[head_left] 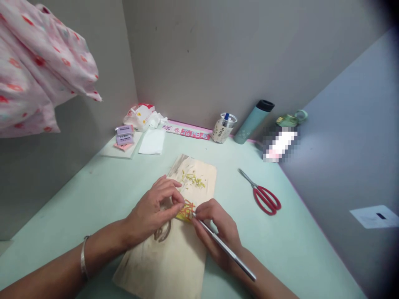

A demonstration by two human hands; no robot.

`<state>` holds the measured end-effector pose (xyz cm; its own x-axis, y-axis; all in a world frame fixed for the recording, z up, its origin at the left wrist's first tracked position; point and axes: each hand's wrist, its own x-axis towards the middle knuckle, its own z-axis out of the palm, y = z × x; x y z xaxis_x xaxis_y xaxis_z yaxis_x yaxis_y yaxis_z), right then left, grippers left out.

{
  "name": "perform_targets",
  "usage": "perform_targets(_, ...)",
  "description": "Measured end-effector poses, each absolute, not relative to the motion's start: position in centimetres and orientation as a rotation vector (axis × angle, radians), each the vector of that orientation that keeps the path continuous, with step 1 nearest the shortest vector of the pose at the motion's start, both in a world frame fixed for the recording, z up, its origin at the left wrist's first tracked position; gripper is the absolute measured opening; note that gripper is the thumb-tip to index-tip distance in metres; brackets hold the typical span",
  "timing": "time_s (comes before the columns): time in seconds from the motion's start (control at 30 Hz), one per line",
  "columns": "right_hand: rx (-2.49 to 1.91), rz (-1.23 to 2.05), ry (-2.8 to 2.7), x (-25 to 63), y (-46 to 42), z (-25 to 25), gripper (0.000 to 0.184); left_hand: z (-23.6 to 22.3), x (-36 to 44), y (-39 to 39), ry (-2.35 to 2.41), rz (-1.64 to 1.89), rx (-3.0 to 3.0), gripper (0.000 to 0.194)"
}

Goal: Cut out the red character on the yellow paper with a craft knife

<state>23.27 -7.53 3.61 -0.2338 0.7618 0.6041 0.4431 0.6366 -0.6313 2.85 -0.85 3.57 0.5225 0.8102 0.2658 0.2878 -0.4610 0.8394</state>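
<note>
Nearly closed, the left hand's [152, 207] thumb and forefinger met at the left edge of the yellow piece with orange lettering [188, 211], midway along the wooden board [183, 257]; whether they pinched or only pressed it could not be told. Yellow scraps [193, 180] lay toward the board's far end. Over the board's right edge, the right hand [222, 232] gripped a slim silver craft knife [230, 252] pen-style, low on its shaft. Clean work seemed to call for a flat, steadied piece, short light strokes and left fingertips outside the blade's path. Red-handled scissors [264, 199] lay right of the board. Fingers hid parts of the piece, and the blade was too small to make out.
</note>
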Motion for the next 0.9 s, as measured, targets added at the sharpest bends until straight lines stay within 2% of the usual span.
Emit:
perform_targets(0.37, -1.303, 0.605, -1.533, 24.2, -7.0, 3.9, 0.009, 3.1, 2.0, 0.0, 0.972, 0.925, 1.866, 0.016)
perform_targets(0.5, -1.317, 0.730, -1.476, 24.4, -6.7, 3.0, 0.023, 2.9, 1.8, 0.0, 0.951, 0.930, 1.765, 0.014)
perform_targets(0.63, -1.345, 0.722, -1.522, 24.4, -6.4, 2.5, 0.024, 2.6, 1.7, 0.0, 0.936, 0.933, 1.694, 0.011)
perform_targets(0.9, -1.313, 0.677, -1.591, 24.2, -6.3, 2.8, 0.019, 2.4, 1.7, 0.0, 0.950, 0.952, 1.616, 0.021)
